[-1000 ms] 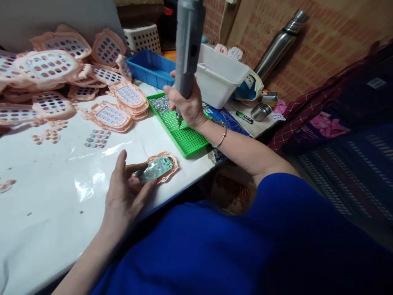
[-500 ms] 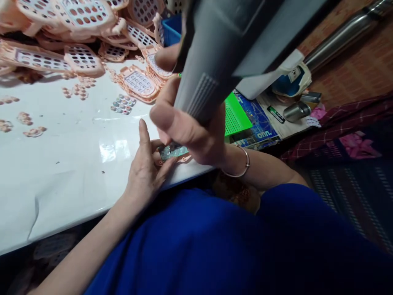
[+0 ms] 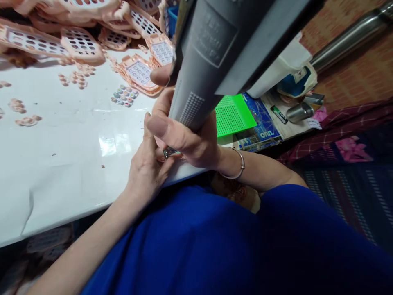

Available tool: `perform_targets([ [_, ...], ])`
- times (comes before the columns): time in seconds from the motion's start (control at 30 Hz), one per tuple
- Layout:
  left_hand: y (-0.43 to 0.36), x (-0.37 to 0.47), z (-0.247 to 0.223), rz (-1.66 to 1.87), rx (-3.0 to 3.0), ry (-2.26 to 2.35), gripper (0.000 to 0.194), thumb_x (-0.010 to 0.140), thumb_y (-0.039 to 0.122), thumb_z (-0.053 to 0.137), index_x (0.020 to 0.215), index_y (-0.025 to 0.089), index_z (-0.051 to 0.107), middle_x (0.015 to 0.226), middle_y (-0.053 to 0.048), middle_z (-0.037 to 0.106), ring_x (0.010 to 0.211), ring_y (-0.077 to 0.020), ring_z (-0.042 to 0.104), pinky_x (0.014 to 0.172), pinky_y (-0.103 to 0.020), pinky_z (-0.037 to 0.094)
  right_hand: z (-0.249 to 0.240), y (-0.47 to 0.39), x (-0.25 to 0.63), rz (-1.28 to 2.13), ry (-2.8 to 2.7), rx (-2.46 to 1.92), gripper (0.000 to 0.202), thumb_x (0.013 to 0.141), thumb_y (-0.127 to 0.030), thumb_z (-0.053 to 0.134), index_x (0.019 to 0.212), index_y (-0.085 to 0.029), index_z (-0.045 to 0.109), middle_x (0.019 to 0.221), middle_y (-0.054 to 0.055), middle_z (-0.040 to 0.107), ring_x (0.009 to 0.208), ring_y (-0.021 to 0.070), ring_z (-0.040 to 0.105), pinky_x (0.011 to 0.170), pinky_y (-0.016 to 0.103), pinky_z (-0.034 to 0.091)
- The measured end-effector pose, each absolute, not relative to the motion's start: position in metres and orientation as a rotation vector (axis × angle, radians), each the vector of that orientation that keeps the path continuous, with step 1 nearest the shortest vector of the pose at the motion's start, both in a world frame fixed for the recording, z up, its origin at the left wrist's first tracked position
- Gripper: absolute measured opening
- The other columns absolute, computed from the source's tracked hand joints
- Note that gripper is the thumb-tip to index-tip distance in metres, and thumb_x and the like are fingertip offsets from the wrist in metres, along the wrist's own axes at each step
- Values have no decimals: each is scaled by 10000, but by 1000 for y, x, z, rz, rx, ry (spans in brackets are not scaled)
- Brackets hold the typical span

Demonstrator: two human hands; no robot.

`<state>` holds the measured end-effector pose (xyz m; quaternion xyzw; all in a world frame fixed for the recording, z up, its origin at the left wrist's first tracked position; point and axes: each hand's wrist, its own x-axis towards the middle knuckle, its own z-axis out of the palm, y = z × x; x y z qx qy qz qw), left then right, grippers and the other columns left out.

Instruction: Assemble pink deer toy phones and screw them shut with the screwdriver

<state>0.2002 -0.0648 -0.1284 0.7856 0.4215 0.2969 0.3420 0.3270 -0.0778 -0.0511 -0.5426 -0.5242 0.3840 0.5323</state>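
Observation:
My right hand (image 3: 192,143) is wrapped round a thick grey power tool (image 3: 196,73), shaped like an electric screwdriver, which slants down from the top of the view. One finger lies along a dark strip on the tool's left side. Its lower end is hidden behind my fingers. My left hand (image 3: 143,166) rests at the table's front edge, closed round a small circuit board (image 3: 169,153) in a peach plastic part, mostly covered by my right hand. Beyond both hands lie peach phone-shaped shells (image 3: 138,73) and a cluster of small coloured buttons (image 3: 124,96).
A white table (image 3: 73,151) spreads to the left, with peach shells with holes (image 3: 80,44) piled at its back. Small peach pieces (image 3: 77,78) lie scattered on it. On the right are a green perforated tray (image 3: 235,116), a metal cup (image 3: 300,112) and a white container (image 3: 276,69).
The board between my hands was more exposed before; now my right hand covers most of it. My left forefinger has drawn in against my right hand. The view has shifted slightly.

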Motion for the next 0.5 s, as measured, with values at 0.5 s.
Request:
perform_targets([
  [0.5,-67,201,-131,860,1979,1108,367,872,470,633,1130,208,623,974,-94,683,807,-241,653,719,-378,547,-48,-75,333,1099,-1274,-922,473,789,-251,776,666,-247,318,636,-55,446,559,113,500,597,288,494],
])
